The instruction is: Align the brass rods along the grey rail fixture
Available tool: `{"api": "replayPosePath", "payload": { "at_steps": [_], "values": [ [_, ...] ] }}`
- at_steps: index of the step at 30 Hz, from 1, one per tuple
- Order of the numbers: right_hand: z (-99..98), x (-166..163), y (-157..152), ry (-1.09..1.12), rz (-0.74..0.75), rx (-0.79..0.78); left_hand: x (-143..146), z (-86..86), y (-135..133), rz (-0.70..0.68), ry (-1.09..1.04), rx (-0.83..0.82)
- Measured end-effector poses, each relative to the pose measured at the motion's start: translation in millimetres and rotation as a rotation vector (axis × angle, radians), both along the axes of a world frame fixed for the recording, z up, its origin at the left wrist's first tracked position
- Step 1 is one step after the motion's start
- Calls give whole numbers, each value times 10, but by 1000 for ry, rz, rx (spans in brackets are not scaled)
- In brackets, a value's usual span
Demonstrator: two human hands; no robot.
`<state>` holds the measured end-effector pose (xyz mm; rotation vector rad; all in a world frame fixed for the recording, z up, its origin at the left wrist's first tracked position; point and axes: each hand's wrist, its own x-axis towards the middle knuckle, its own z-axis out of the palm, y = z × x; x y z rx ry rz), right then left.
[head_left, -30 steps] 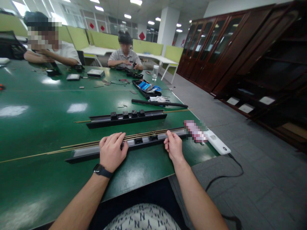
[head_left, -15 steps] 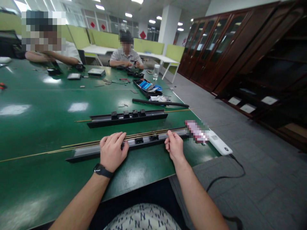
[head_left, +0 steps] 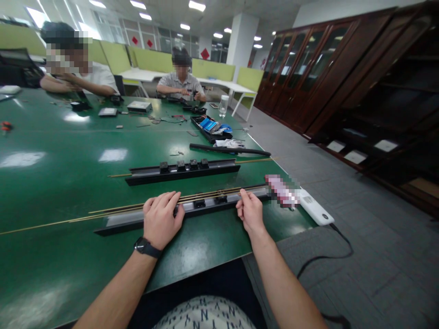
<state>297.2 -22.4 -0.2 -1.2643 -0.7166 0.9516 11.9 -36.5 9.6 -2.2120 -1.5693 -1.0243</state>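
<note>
A long black rail (head_left: pixel 206 208) with small black blocks on it lies across the green table (head_left: pixel 68 183) near its front edge. Thin brass rods (head_left: pixel 113 209) run along its far side. My left hand (head_left: pixel 161 219), with a black watch on the wrist, rests palm down on the rail, fingers curled over it and the rods. My right hand (head_left: pixel 249 211) pinches the rods at the rail's right part.
A second black rail (head_left: pixel 181 170) with several blocks lies further back. A white power strip (head_left: pixel 313 208) with a black cable sits at the table's right corner. Behind are a black tray (head_left: pixel 211 128), a bottle (head_left: pixel 223 104) and two seated people (head_left: pixel 180 84). Dark wooden cabinets line the right.
Both hands stay where they were on the rail and rods; only the camera view has shifted slightly.
</note>
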Motion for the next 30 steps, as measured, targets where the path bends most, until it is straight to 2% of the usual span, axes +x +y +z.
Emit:
{"api": "replayPosePath", "payload": {
  "at_steps": [30],
  "values": [
    [14, -9, -1, 13, -9, 12, -2, -7, 3, 4, 13, 21]
  ]
}}
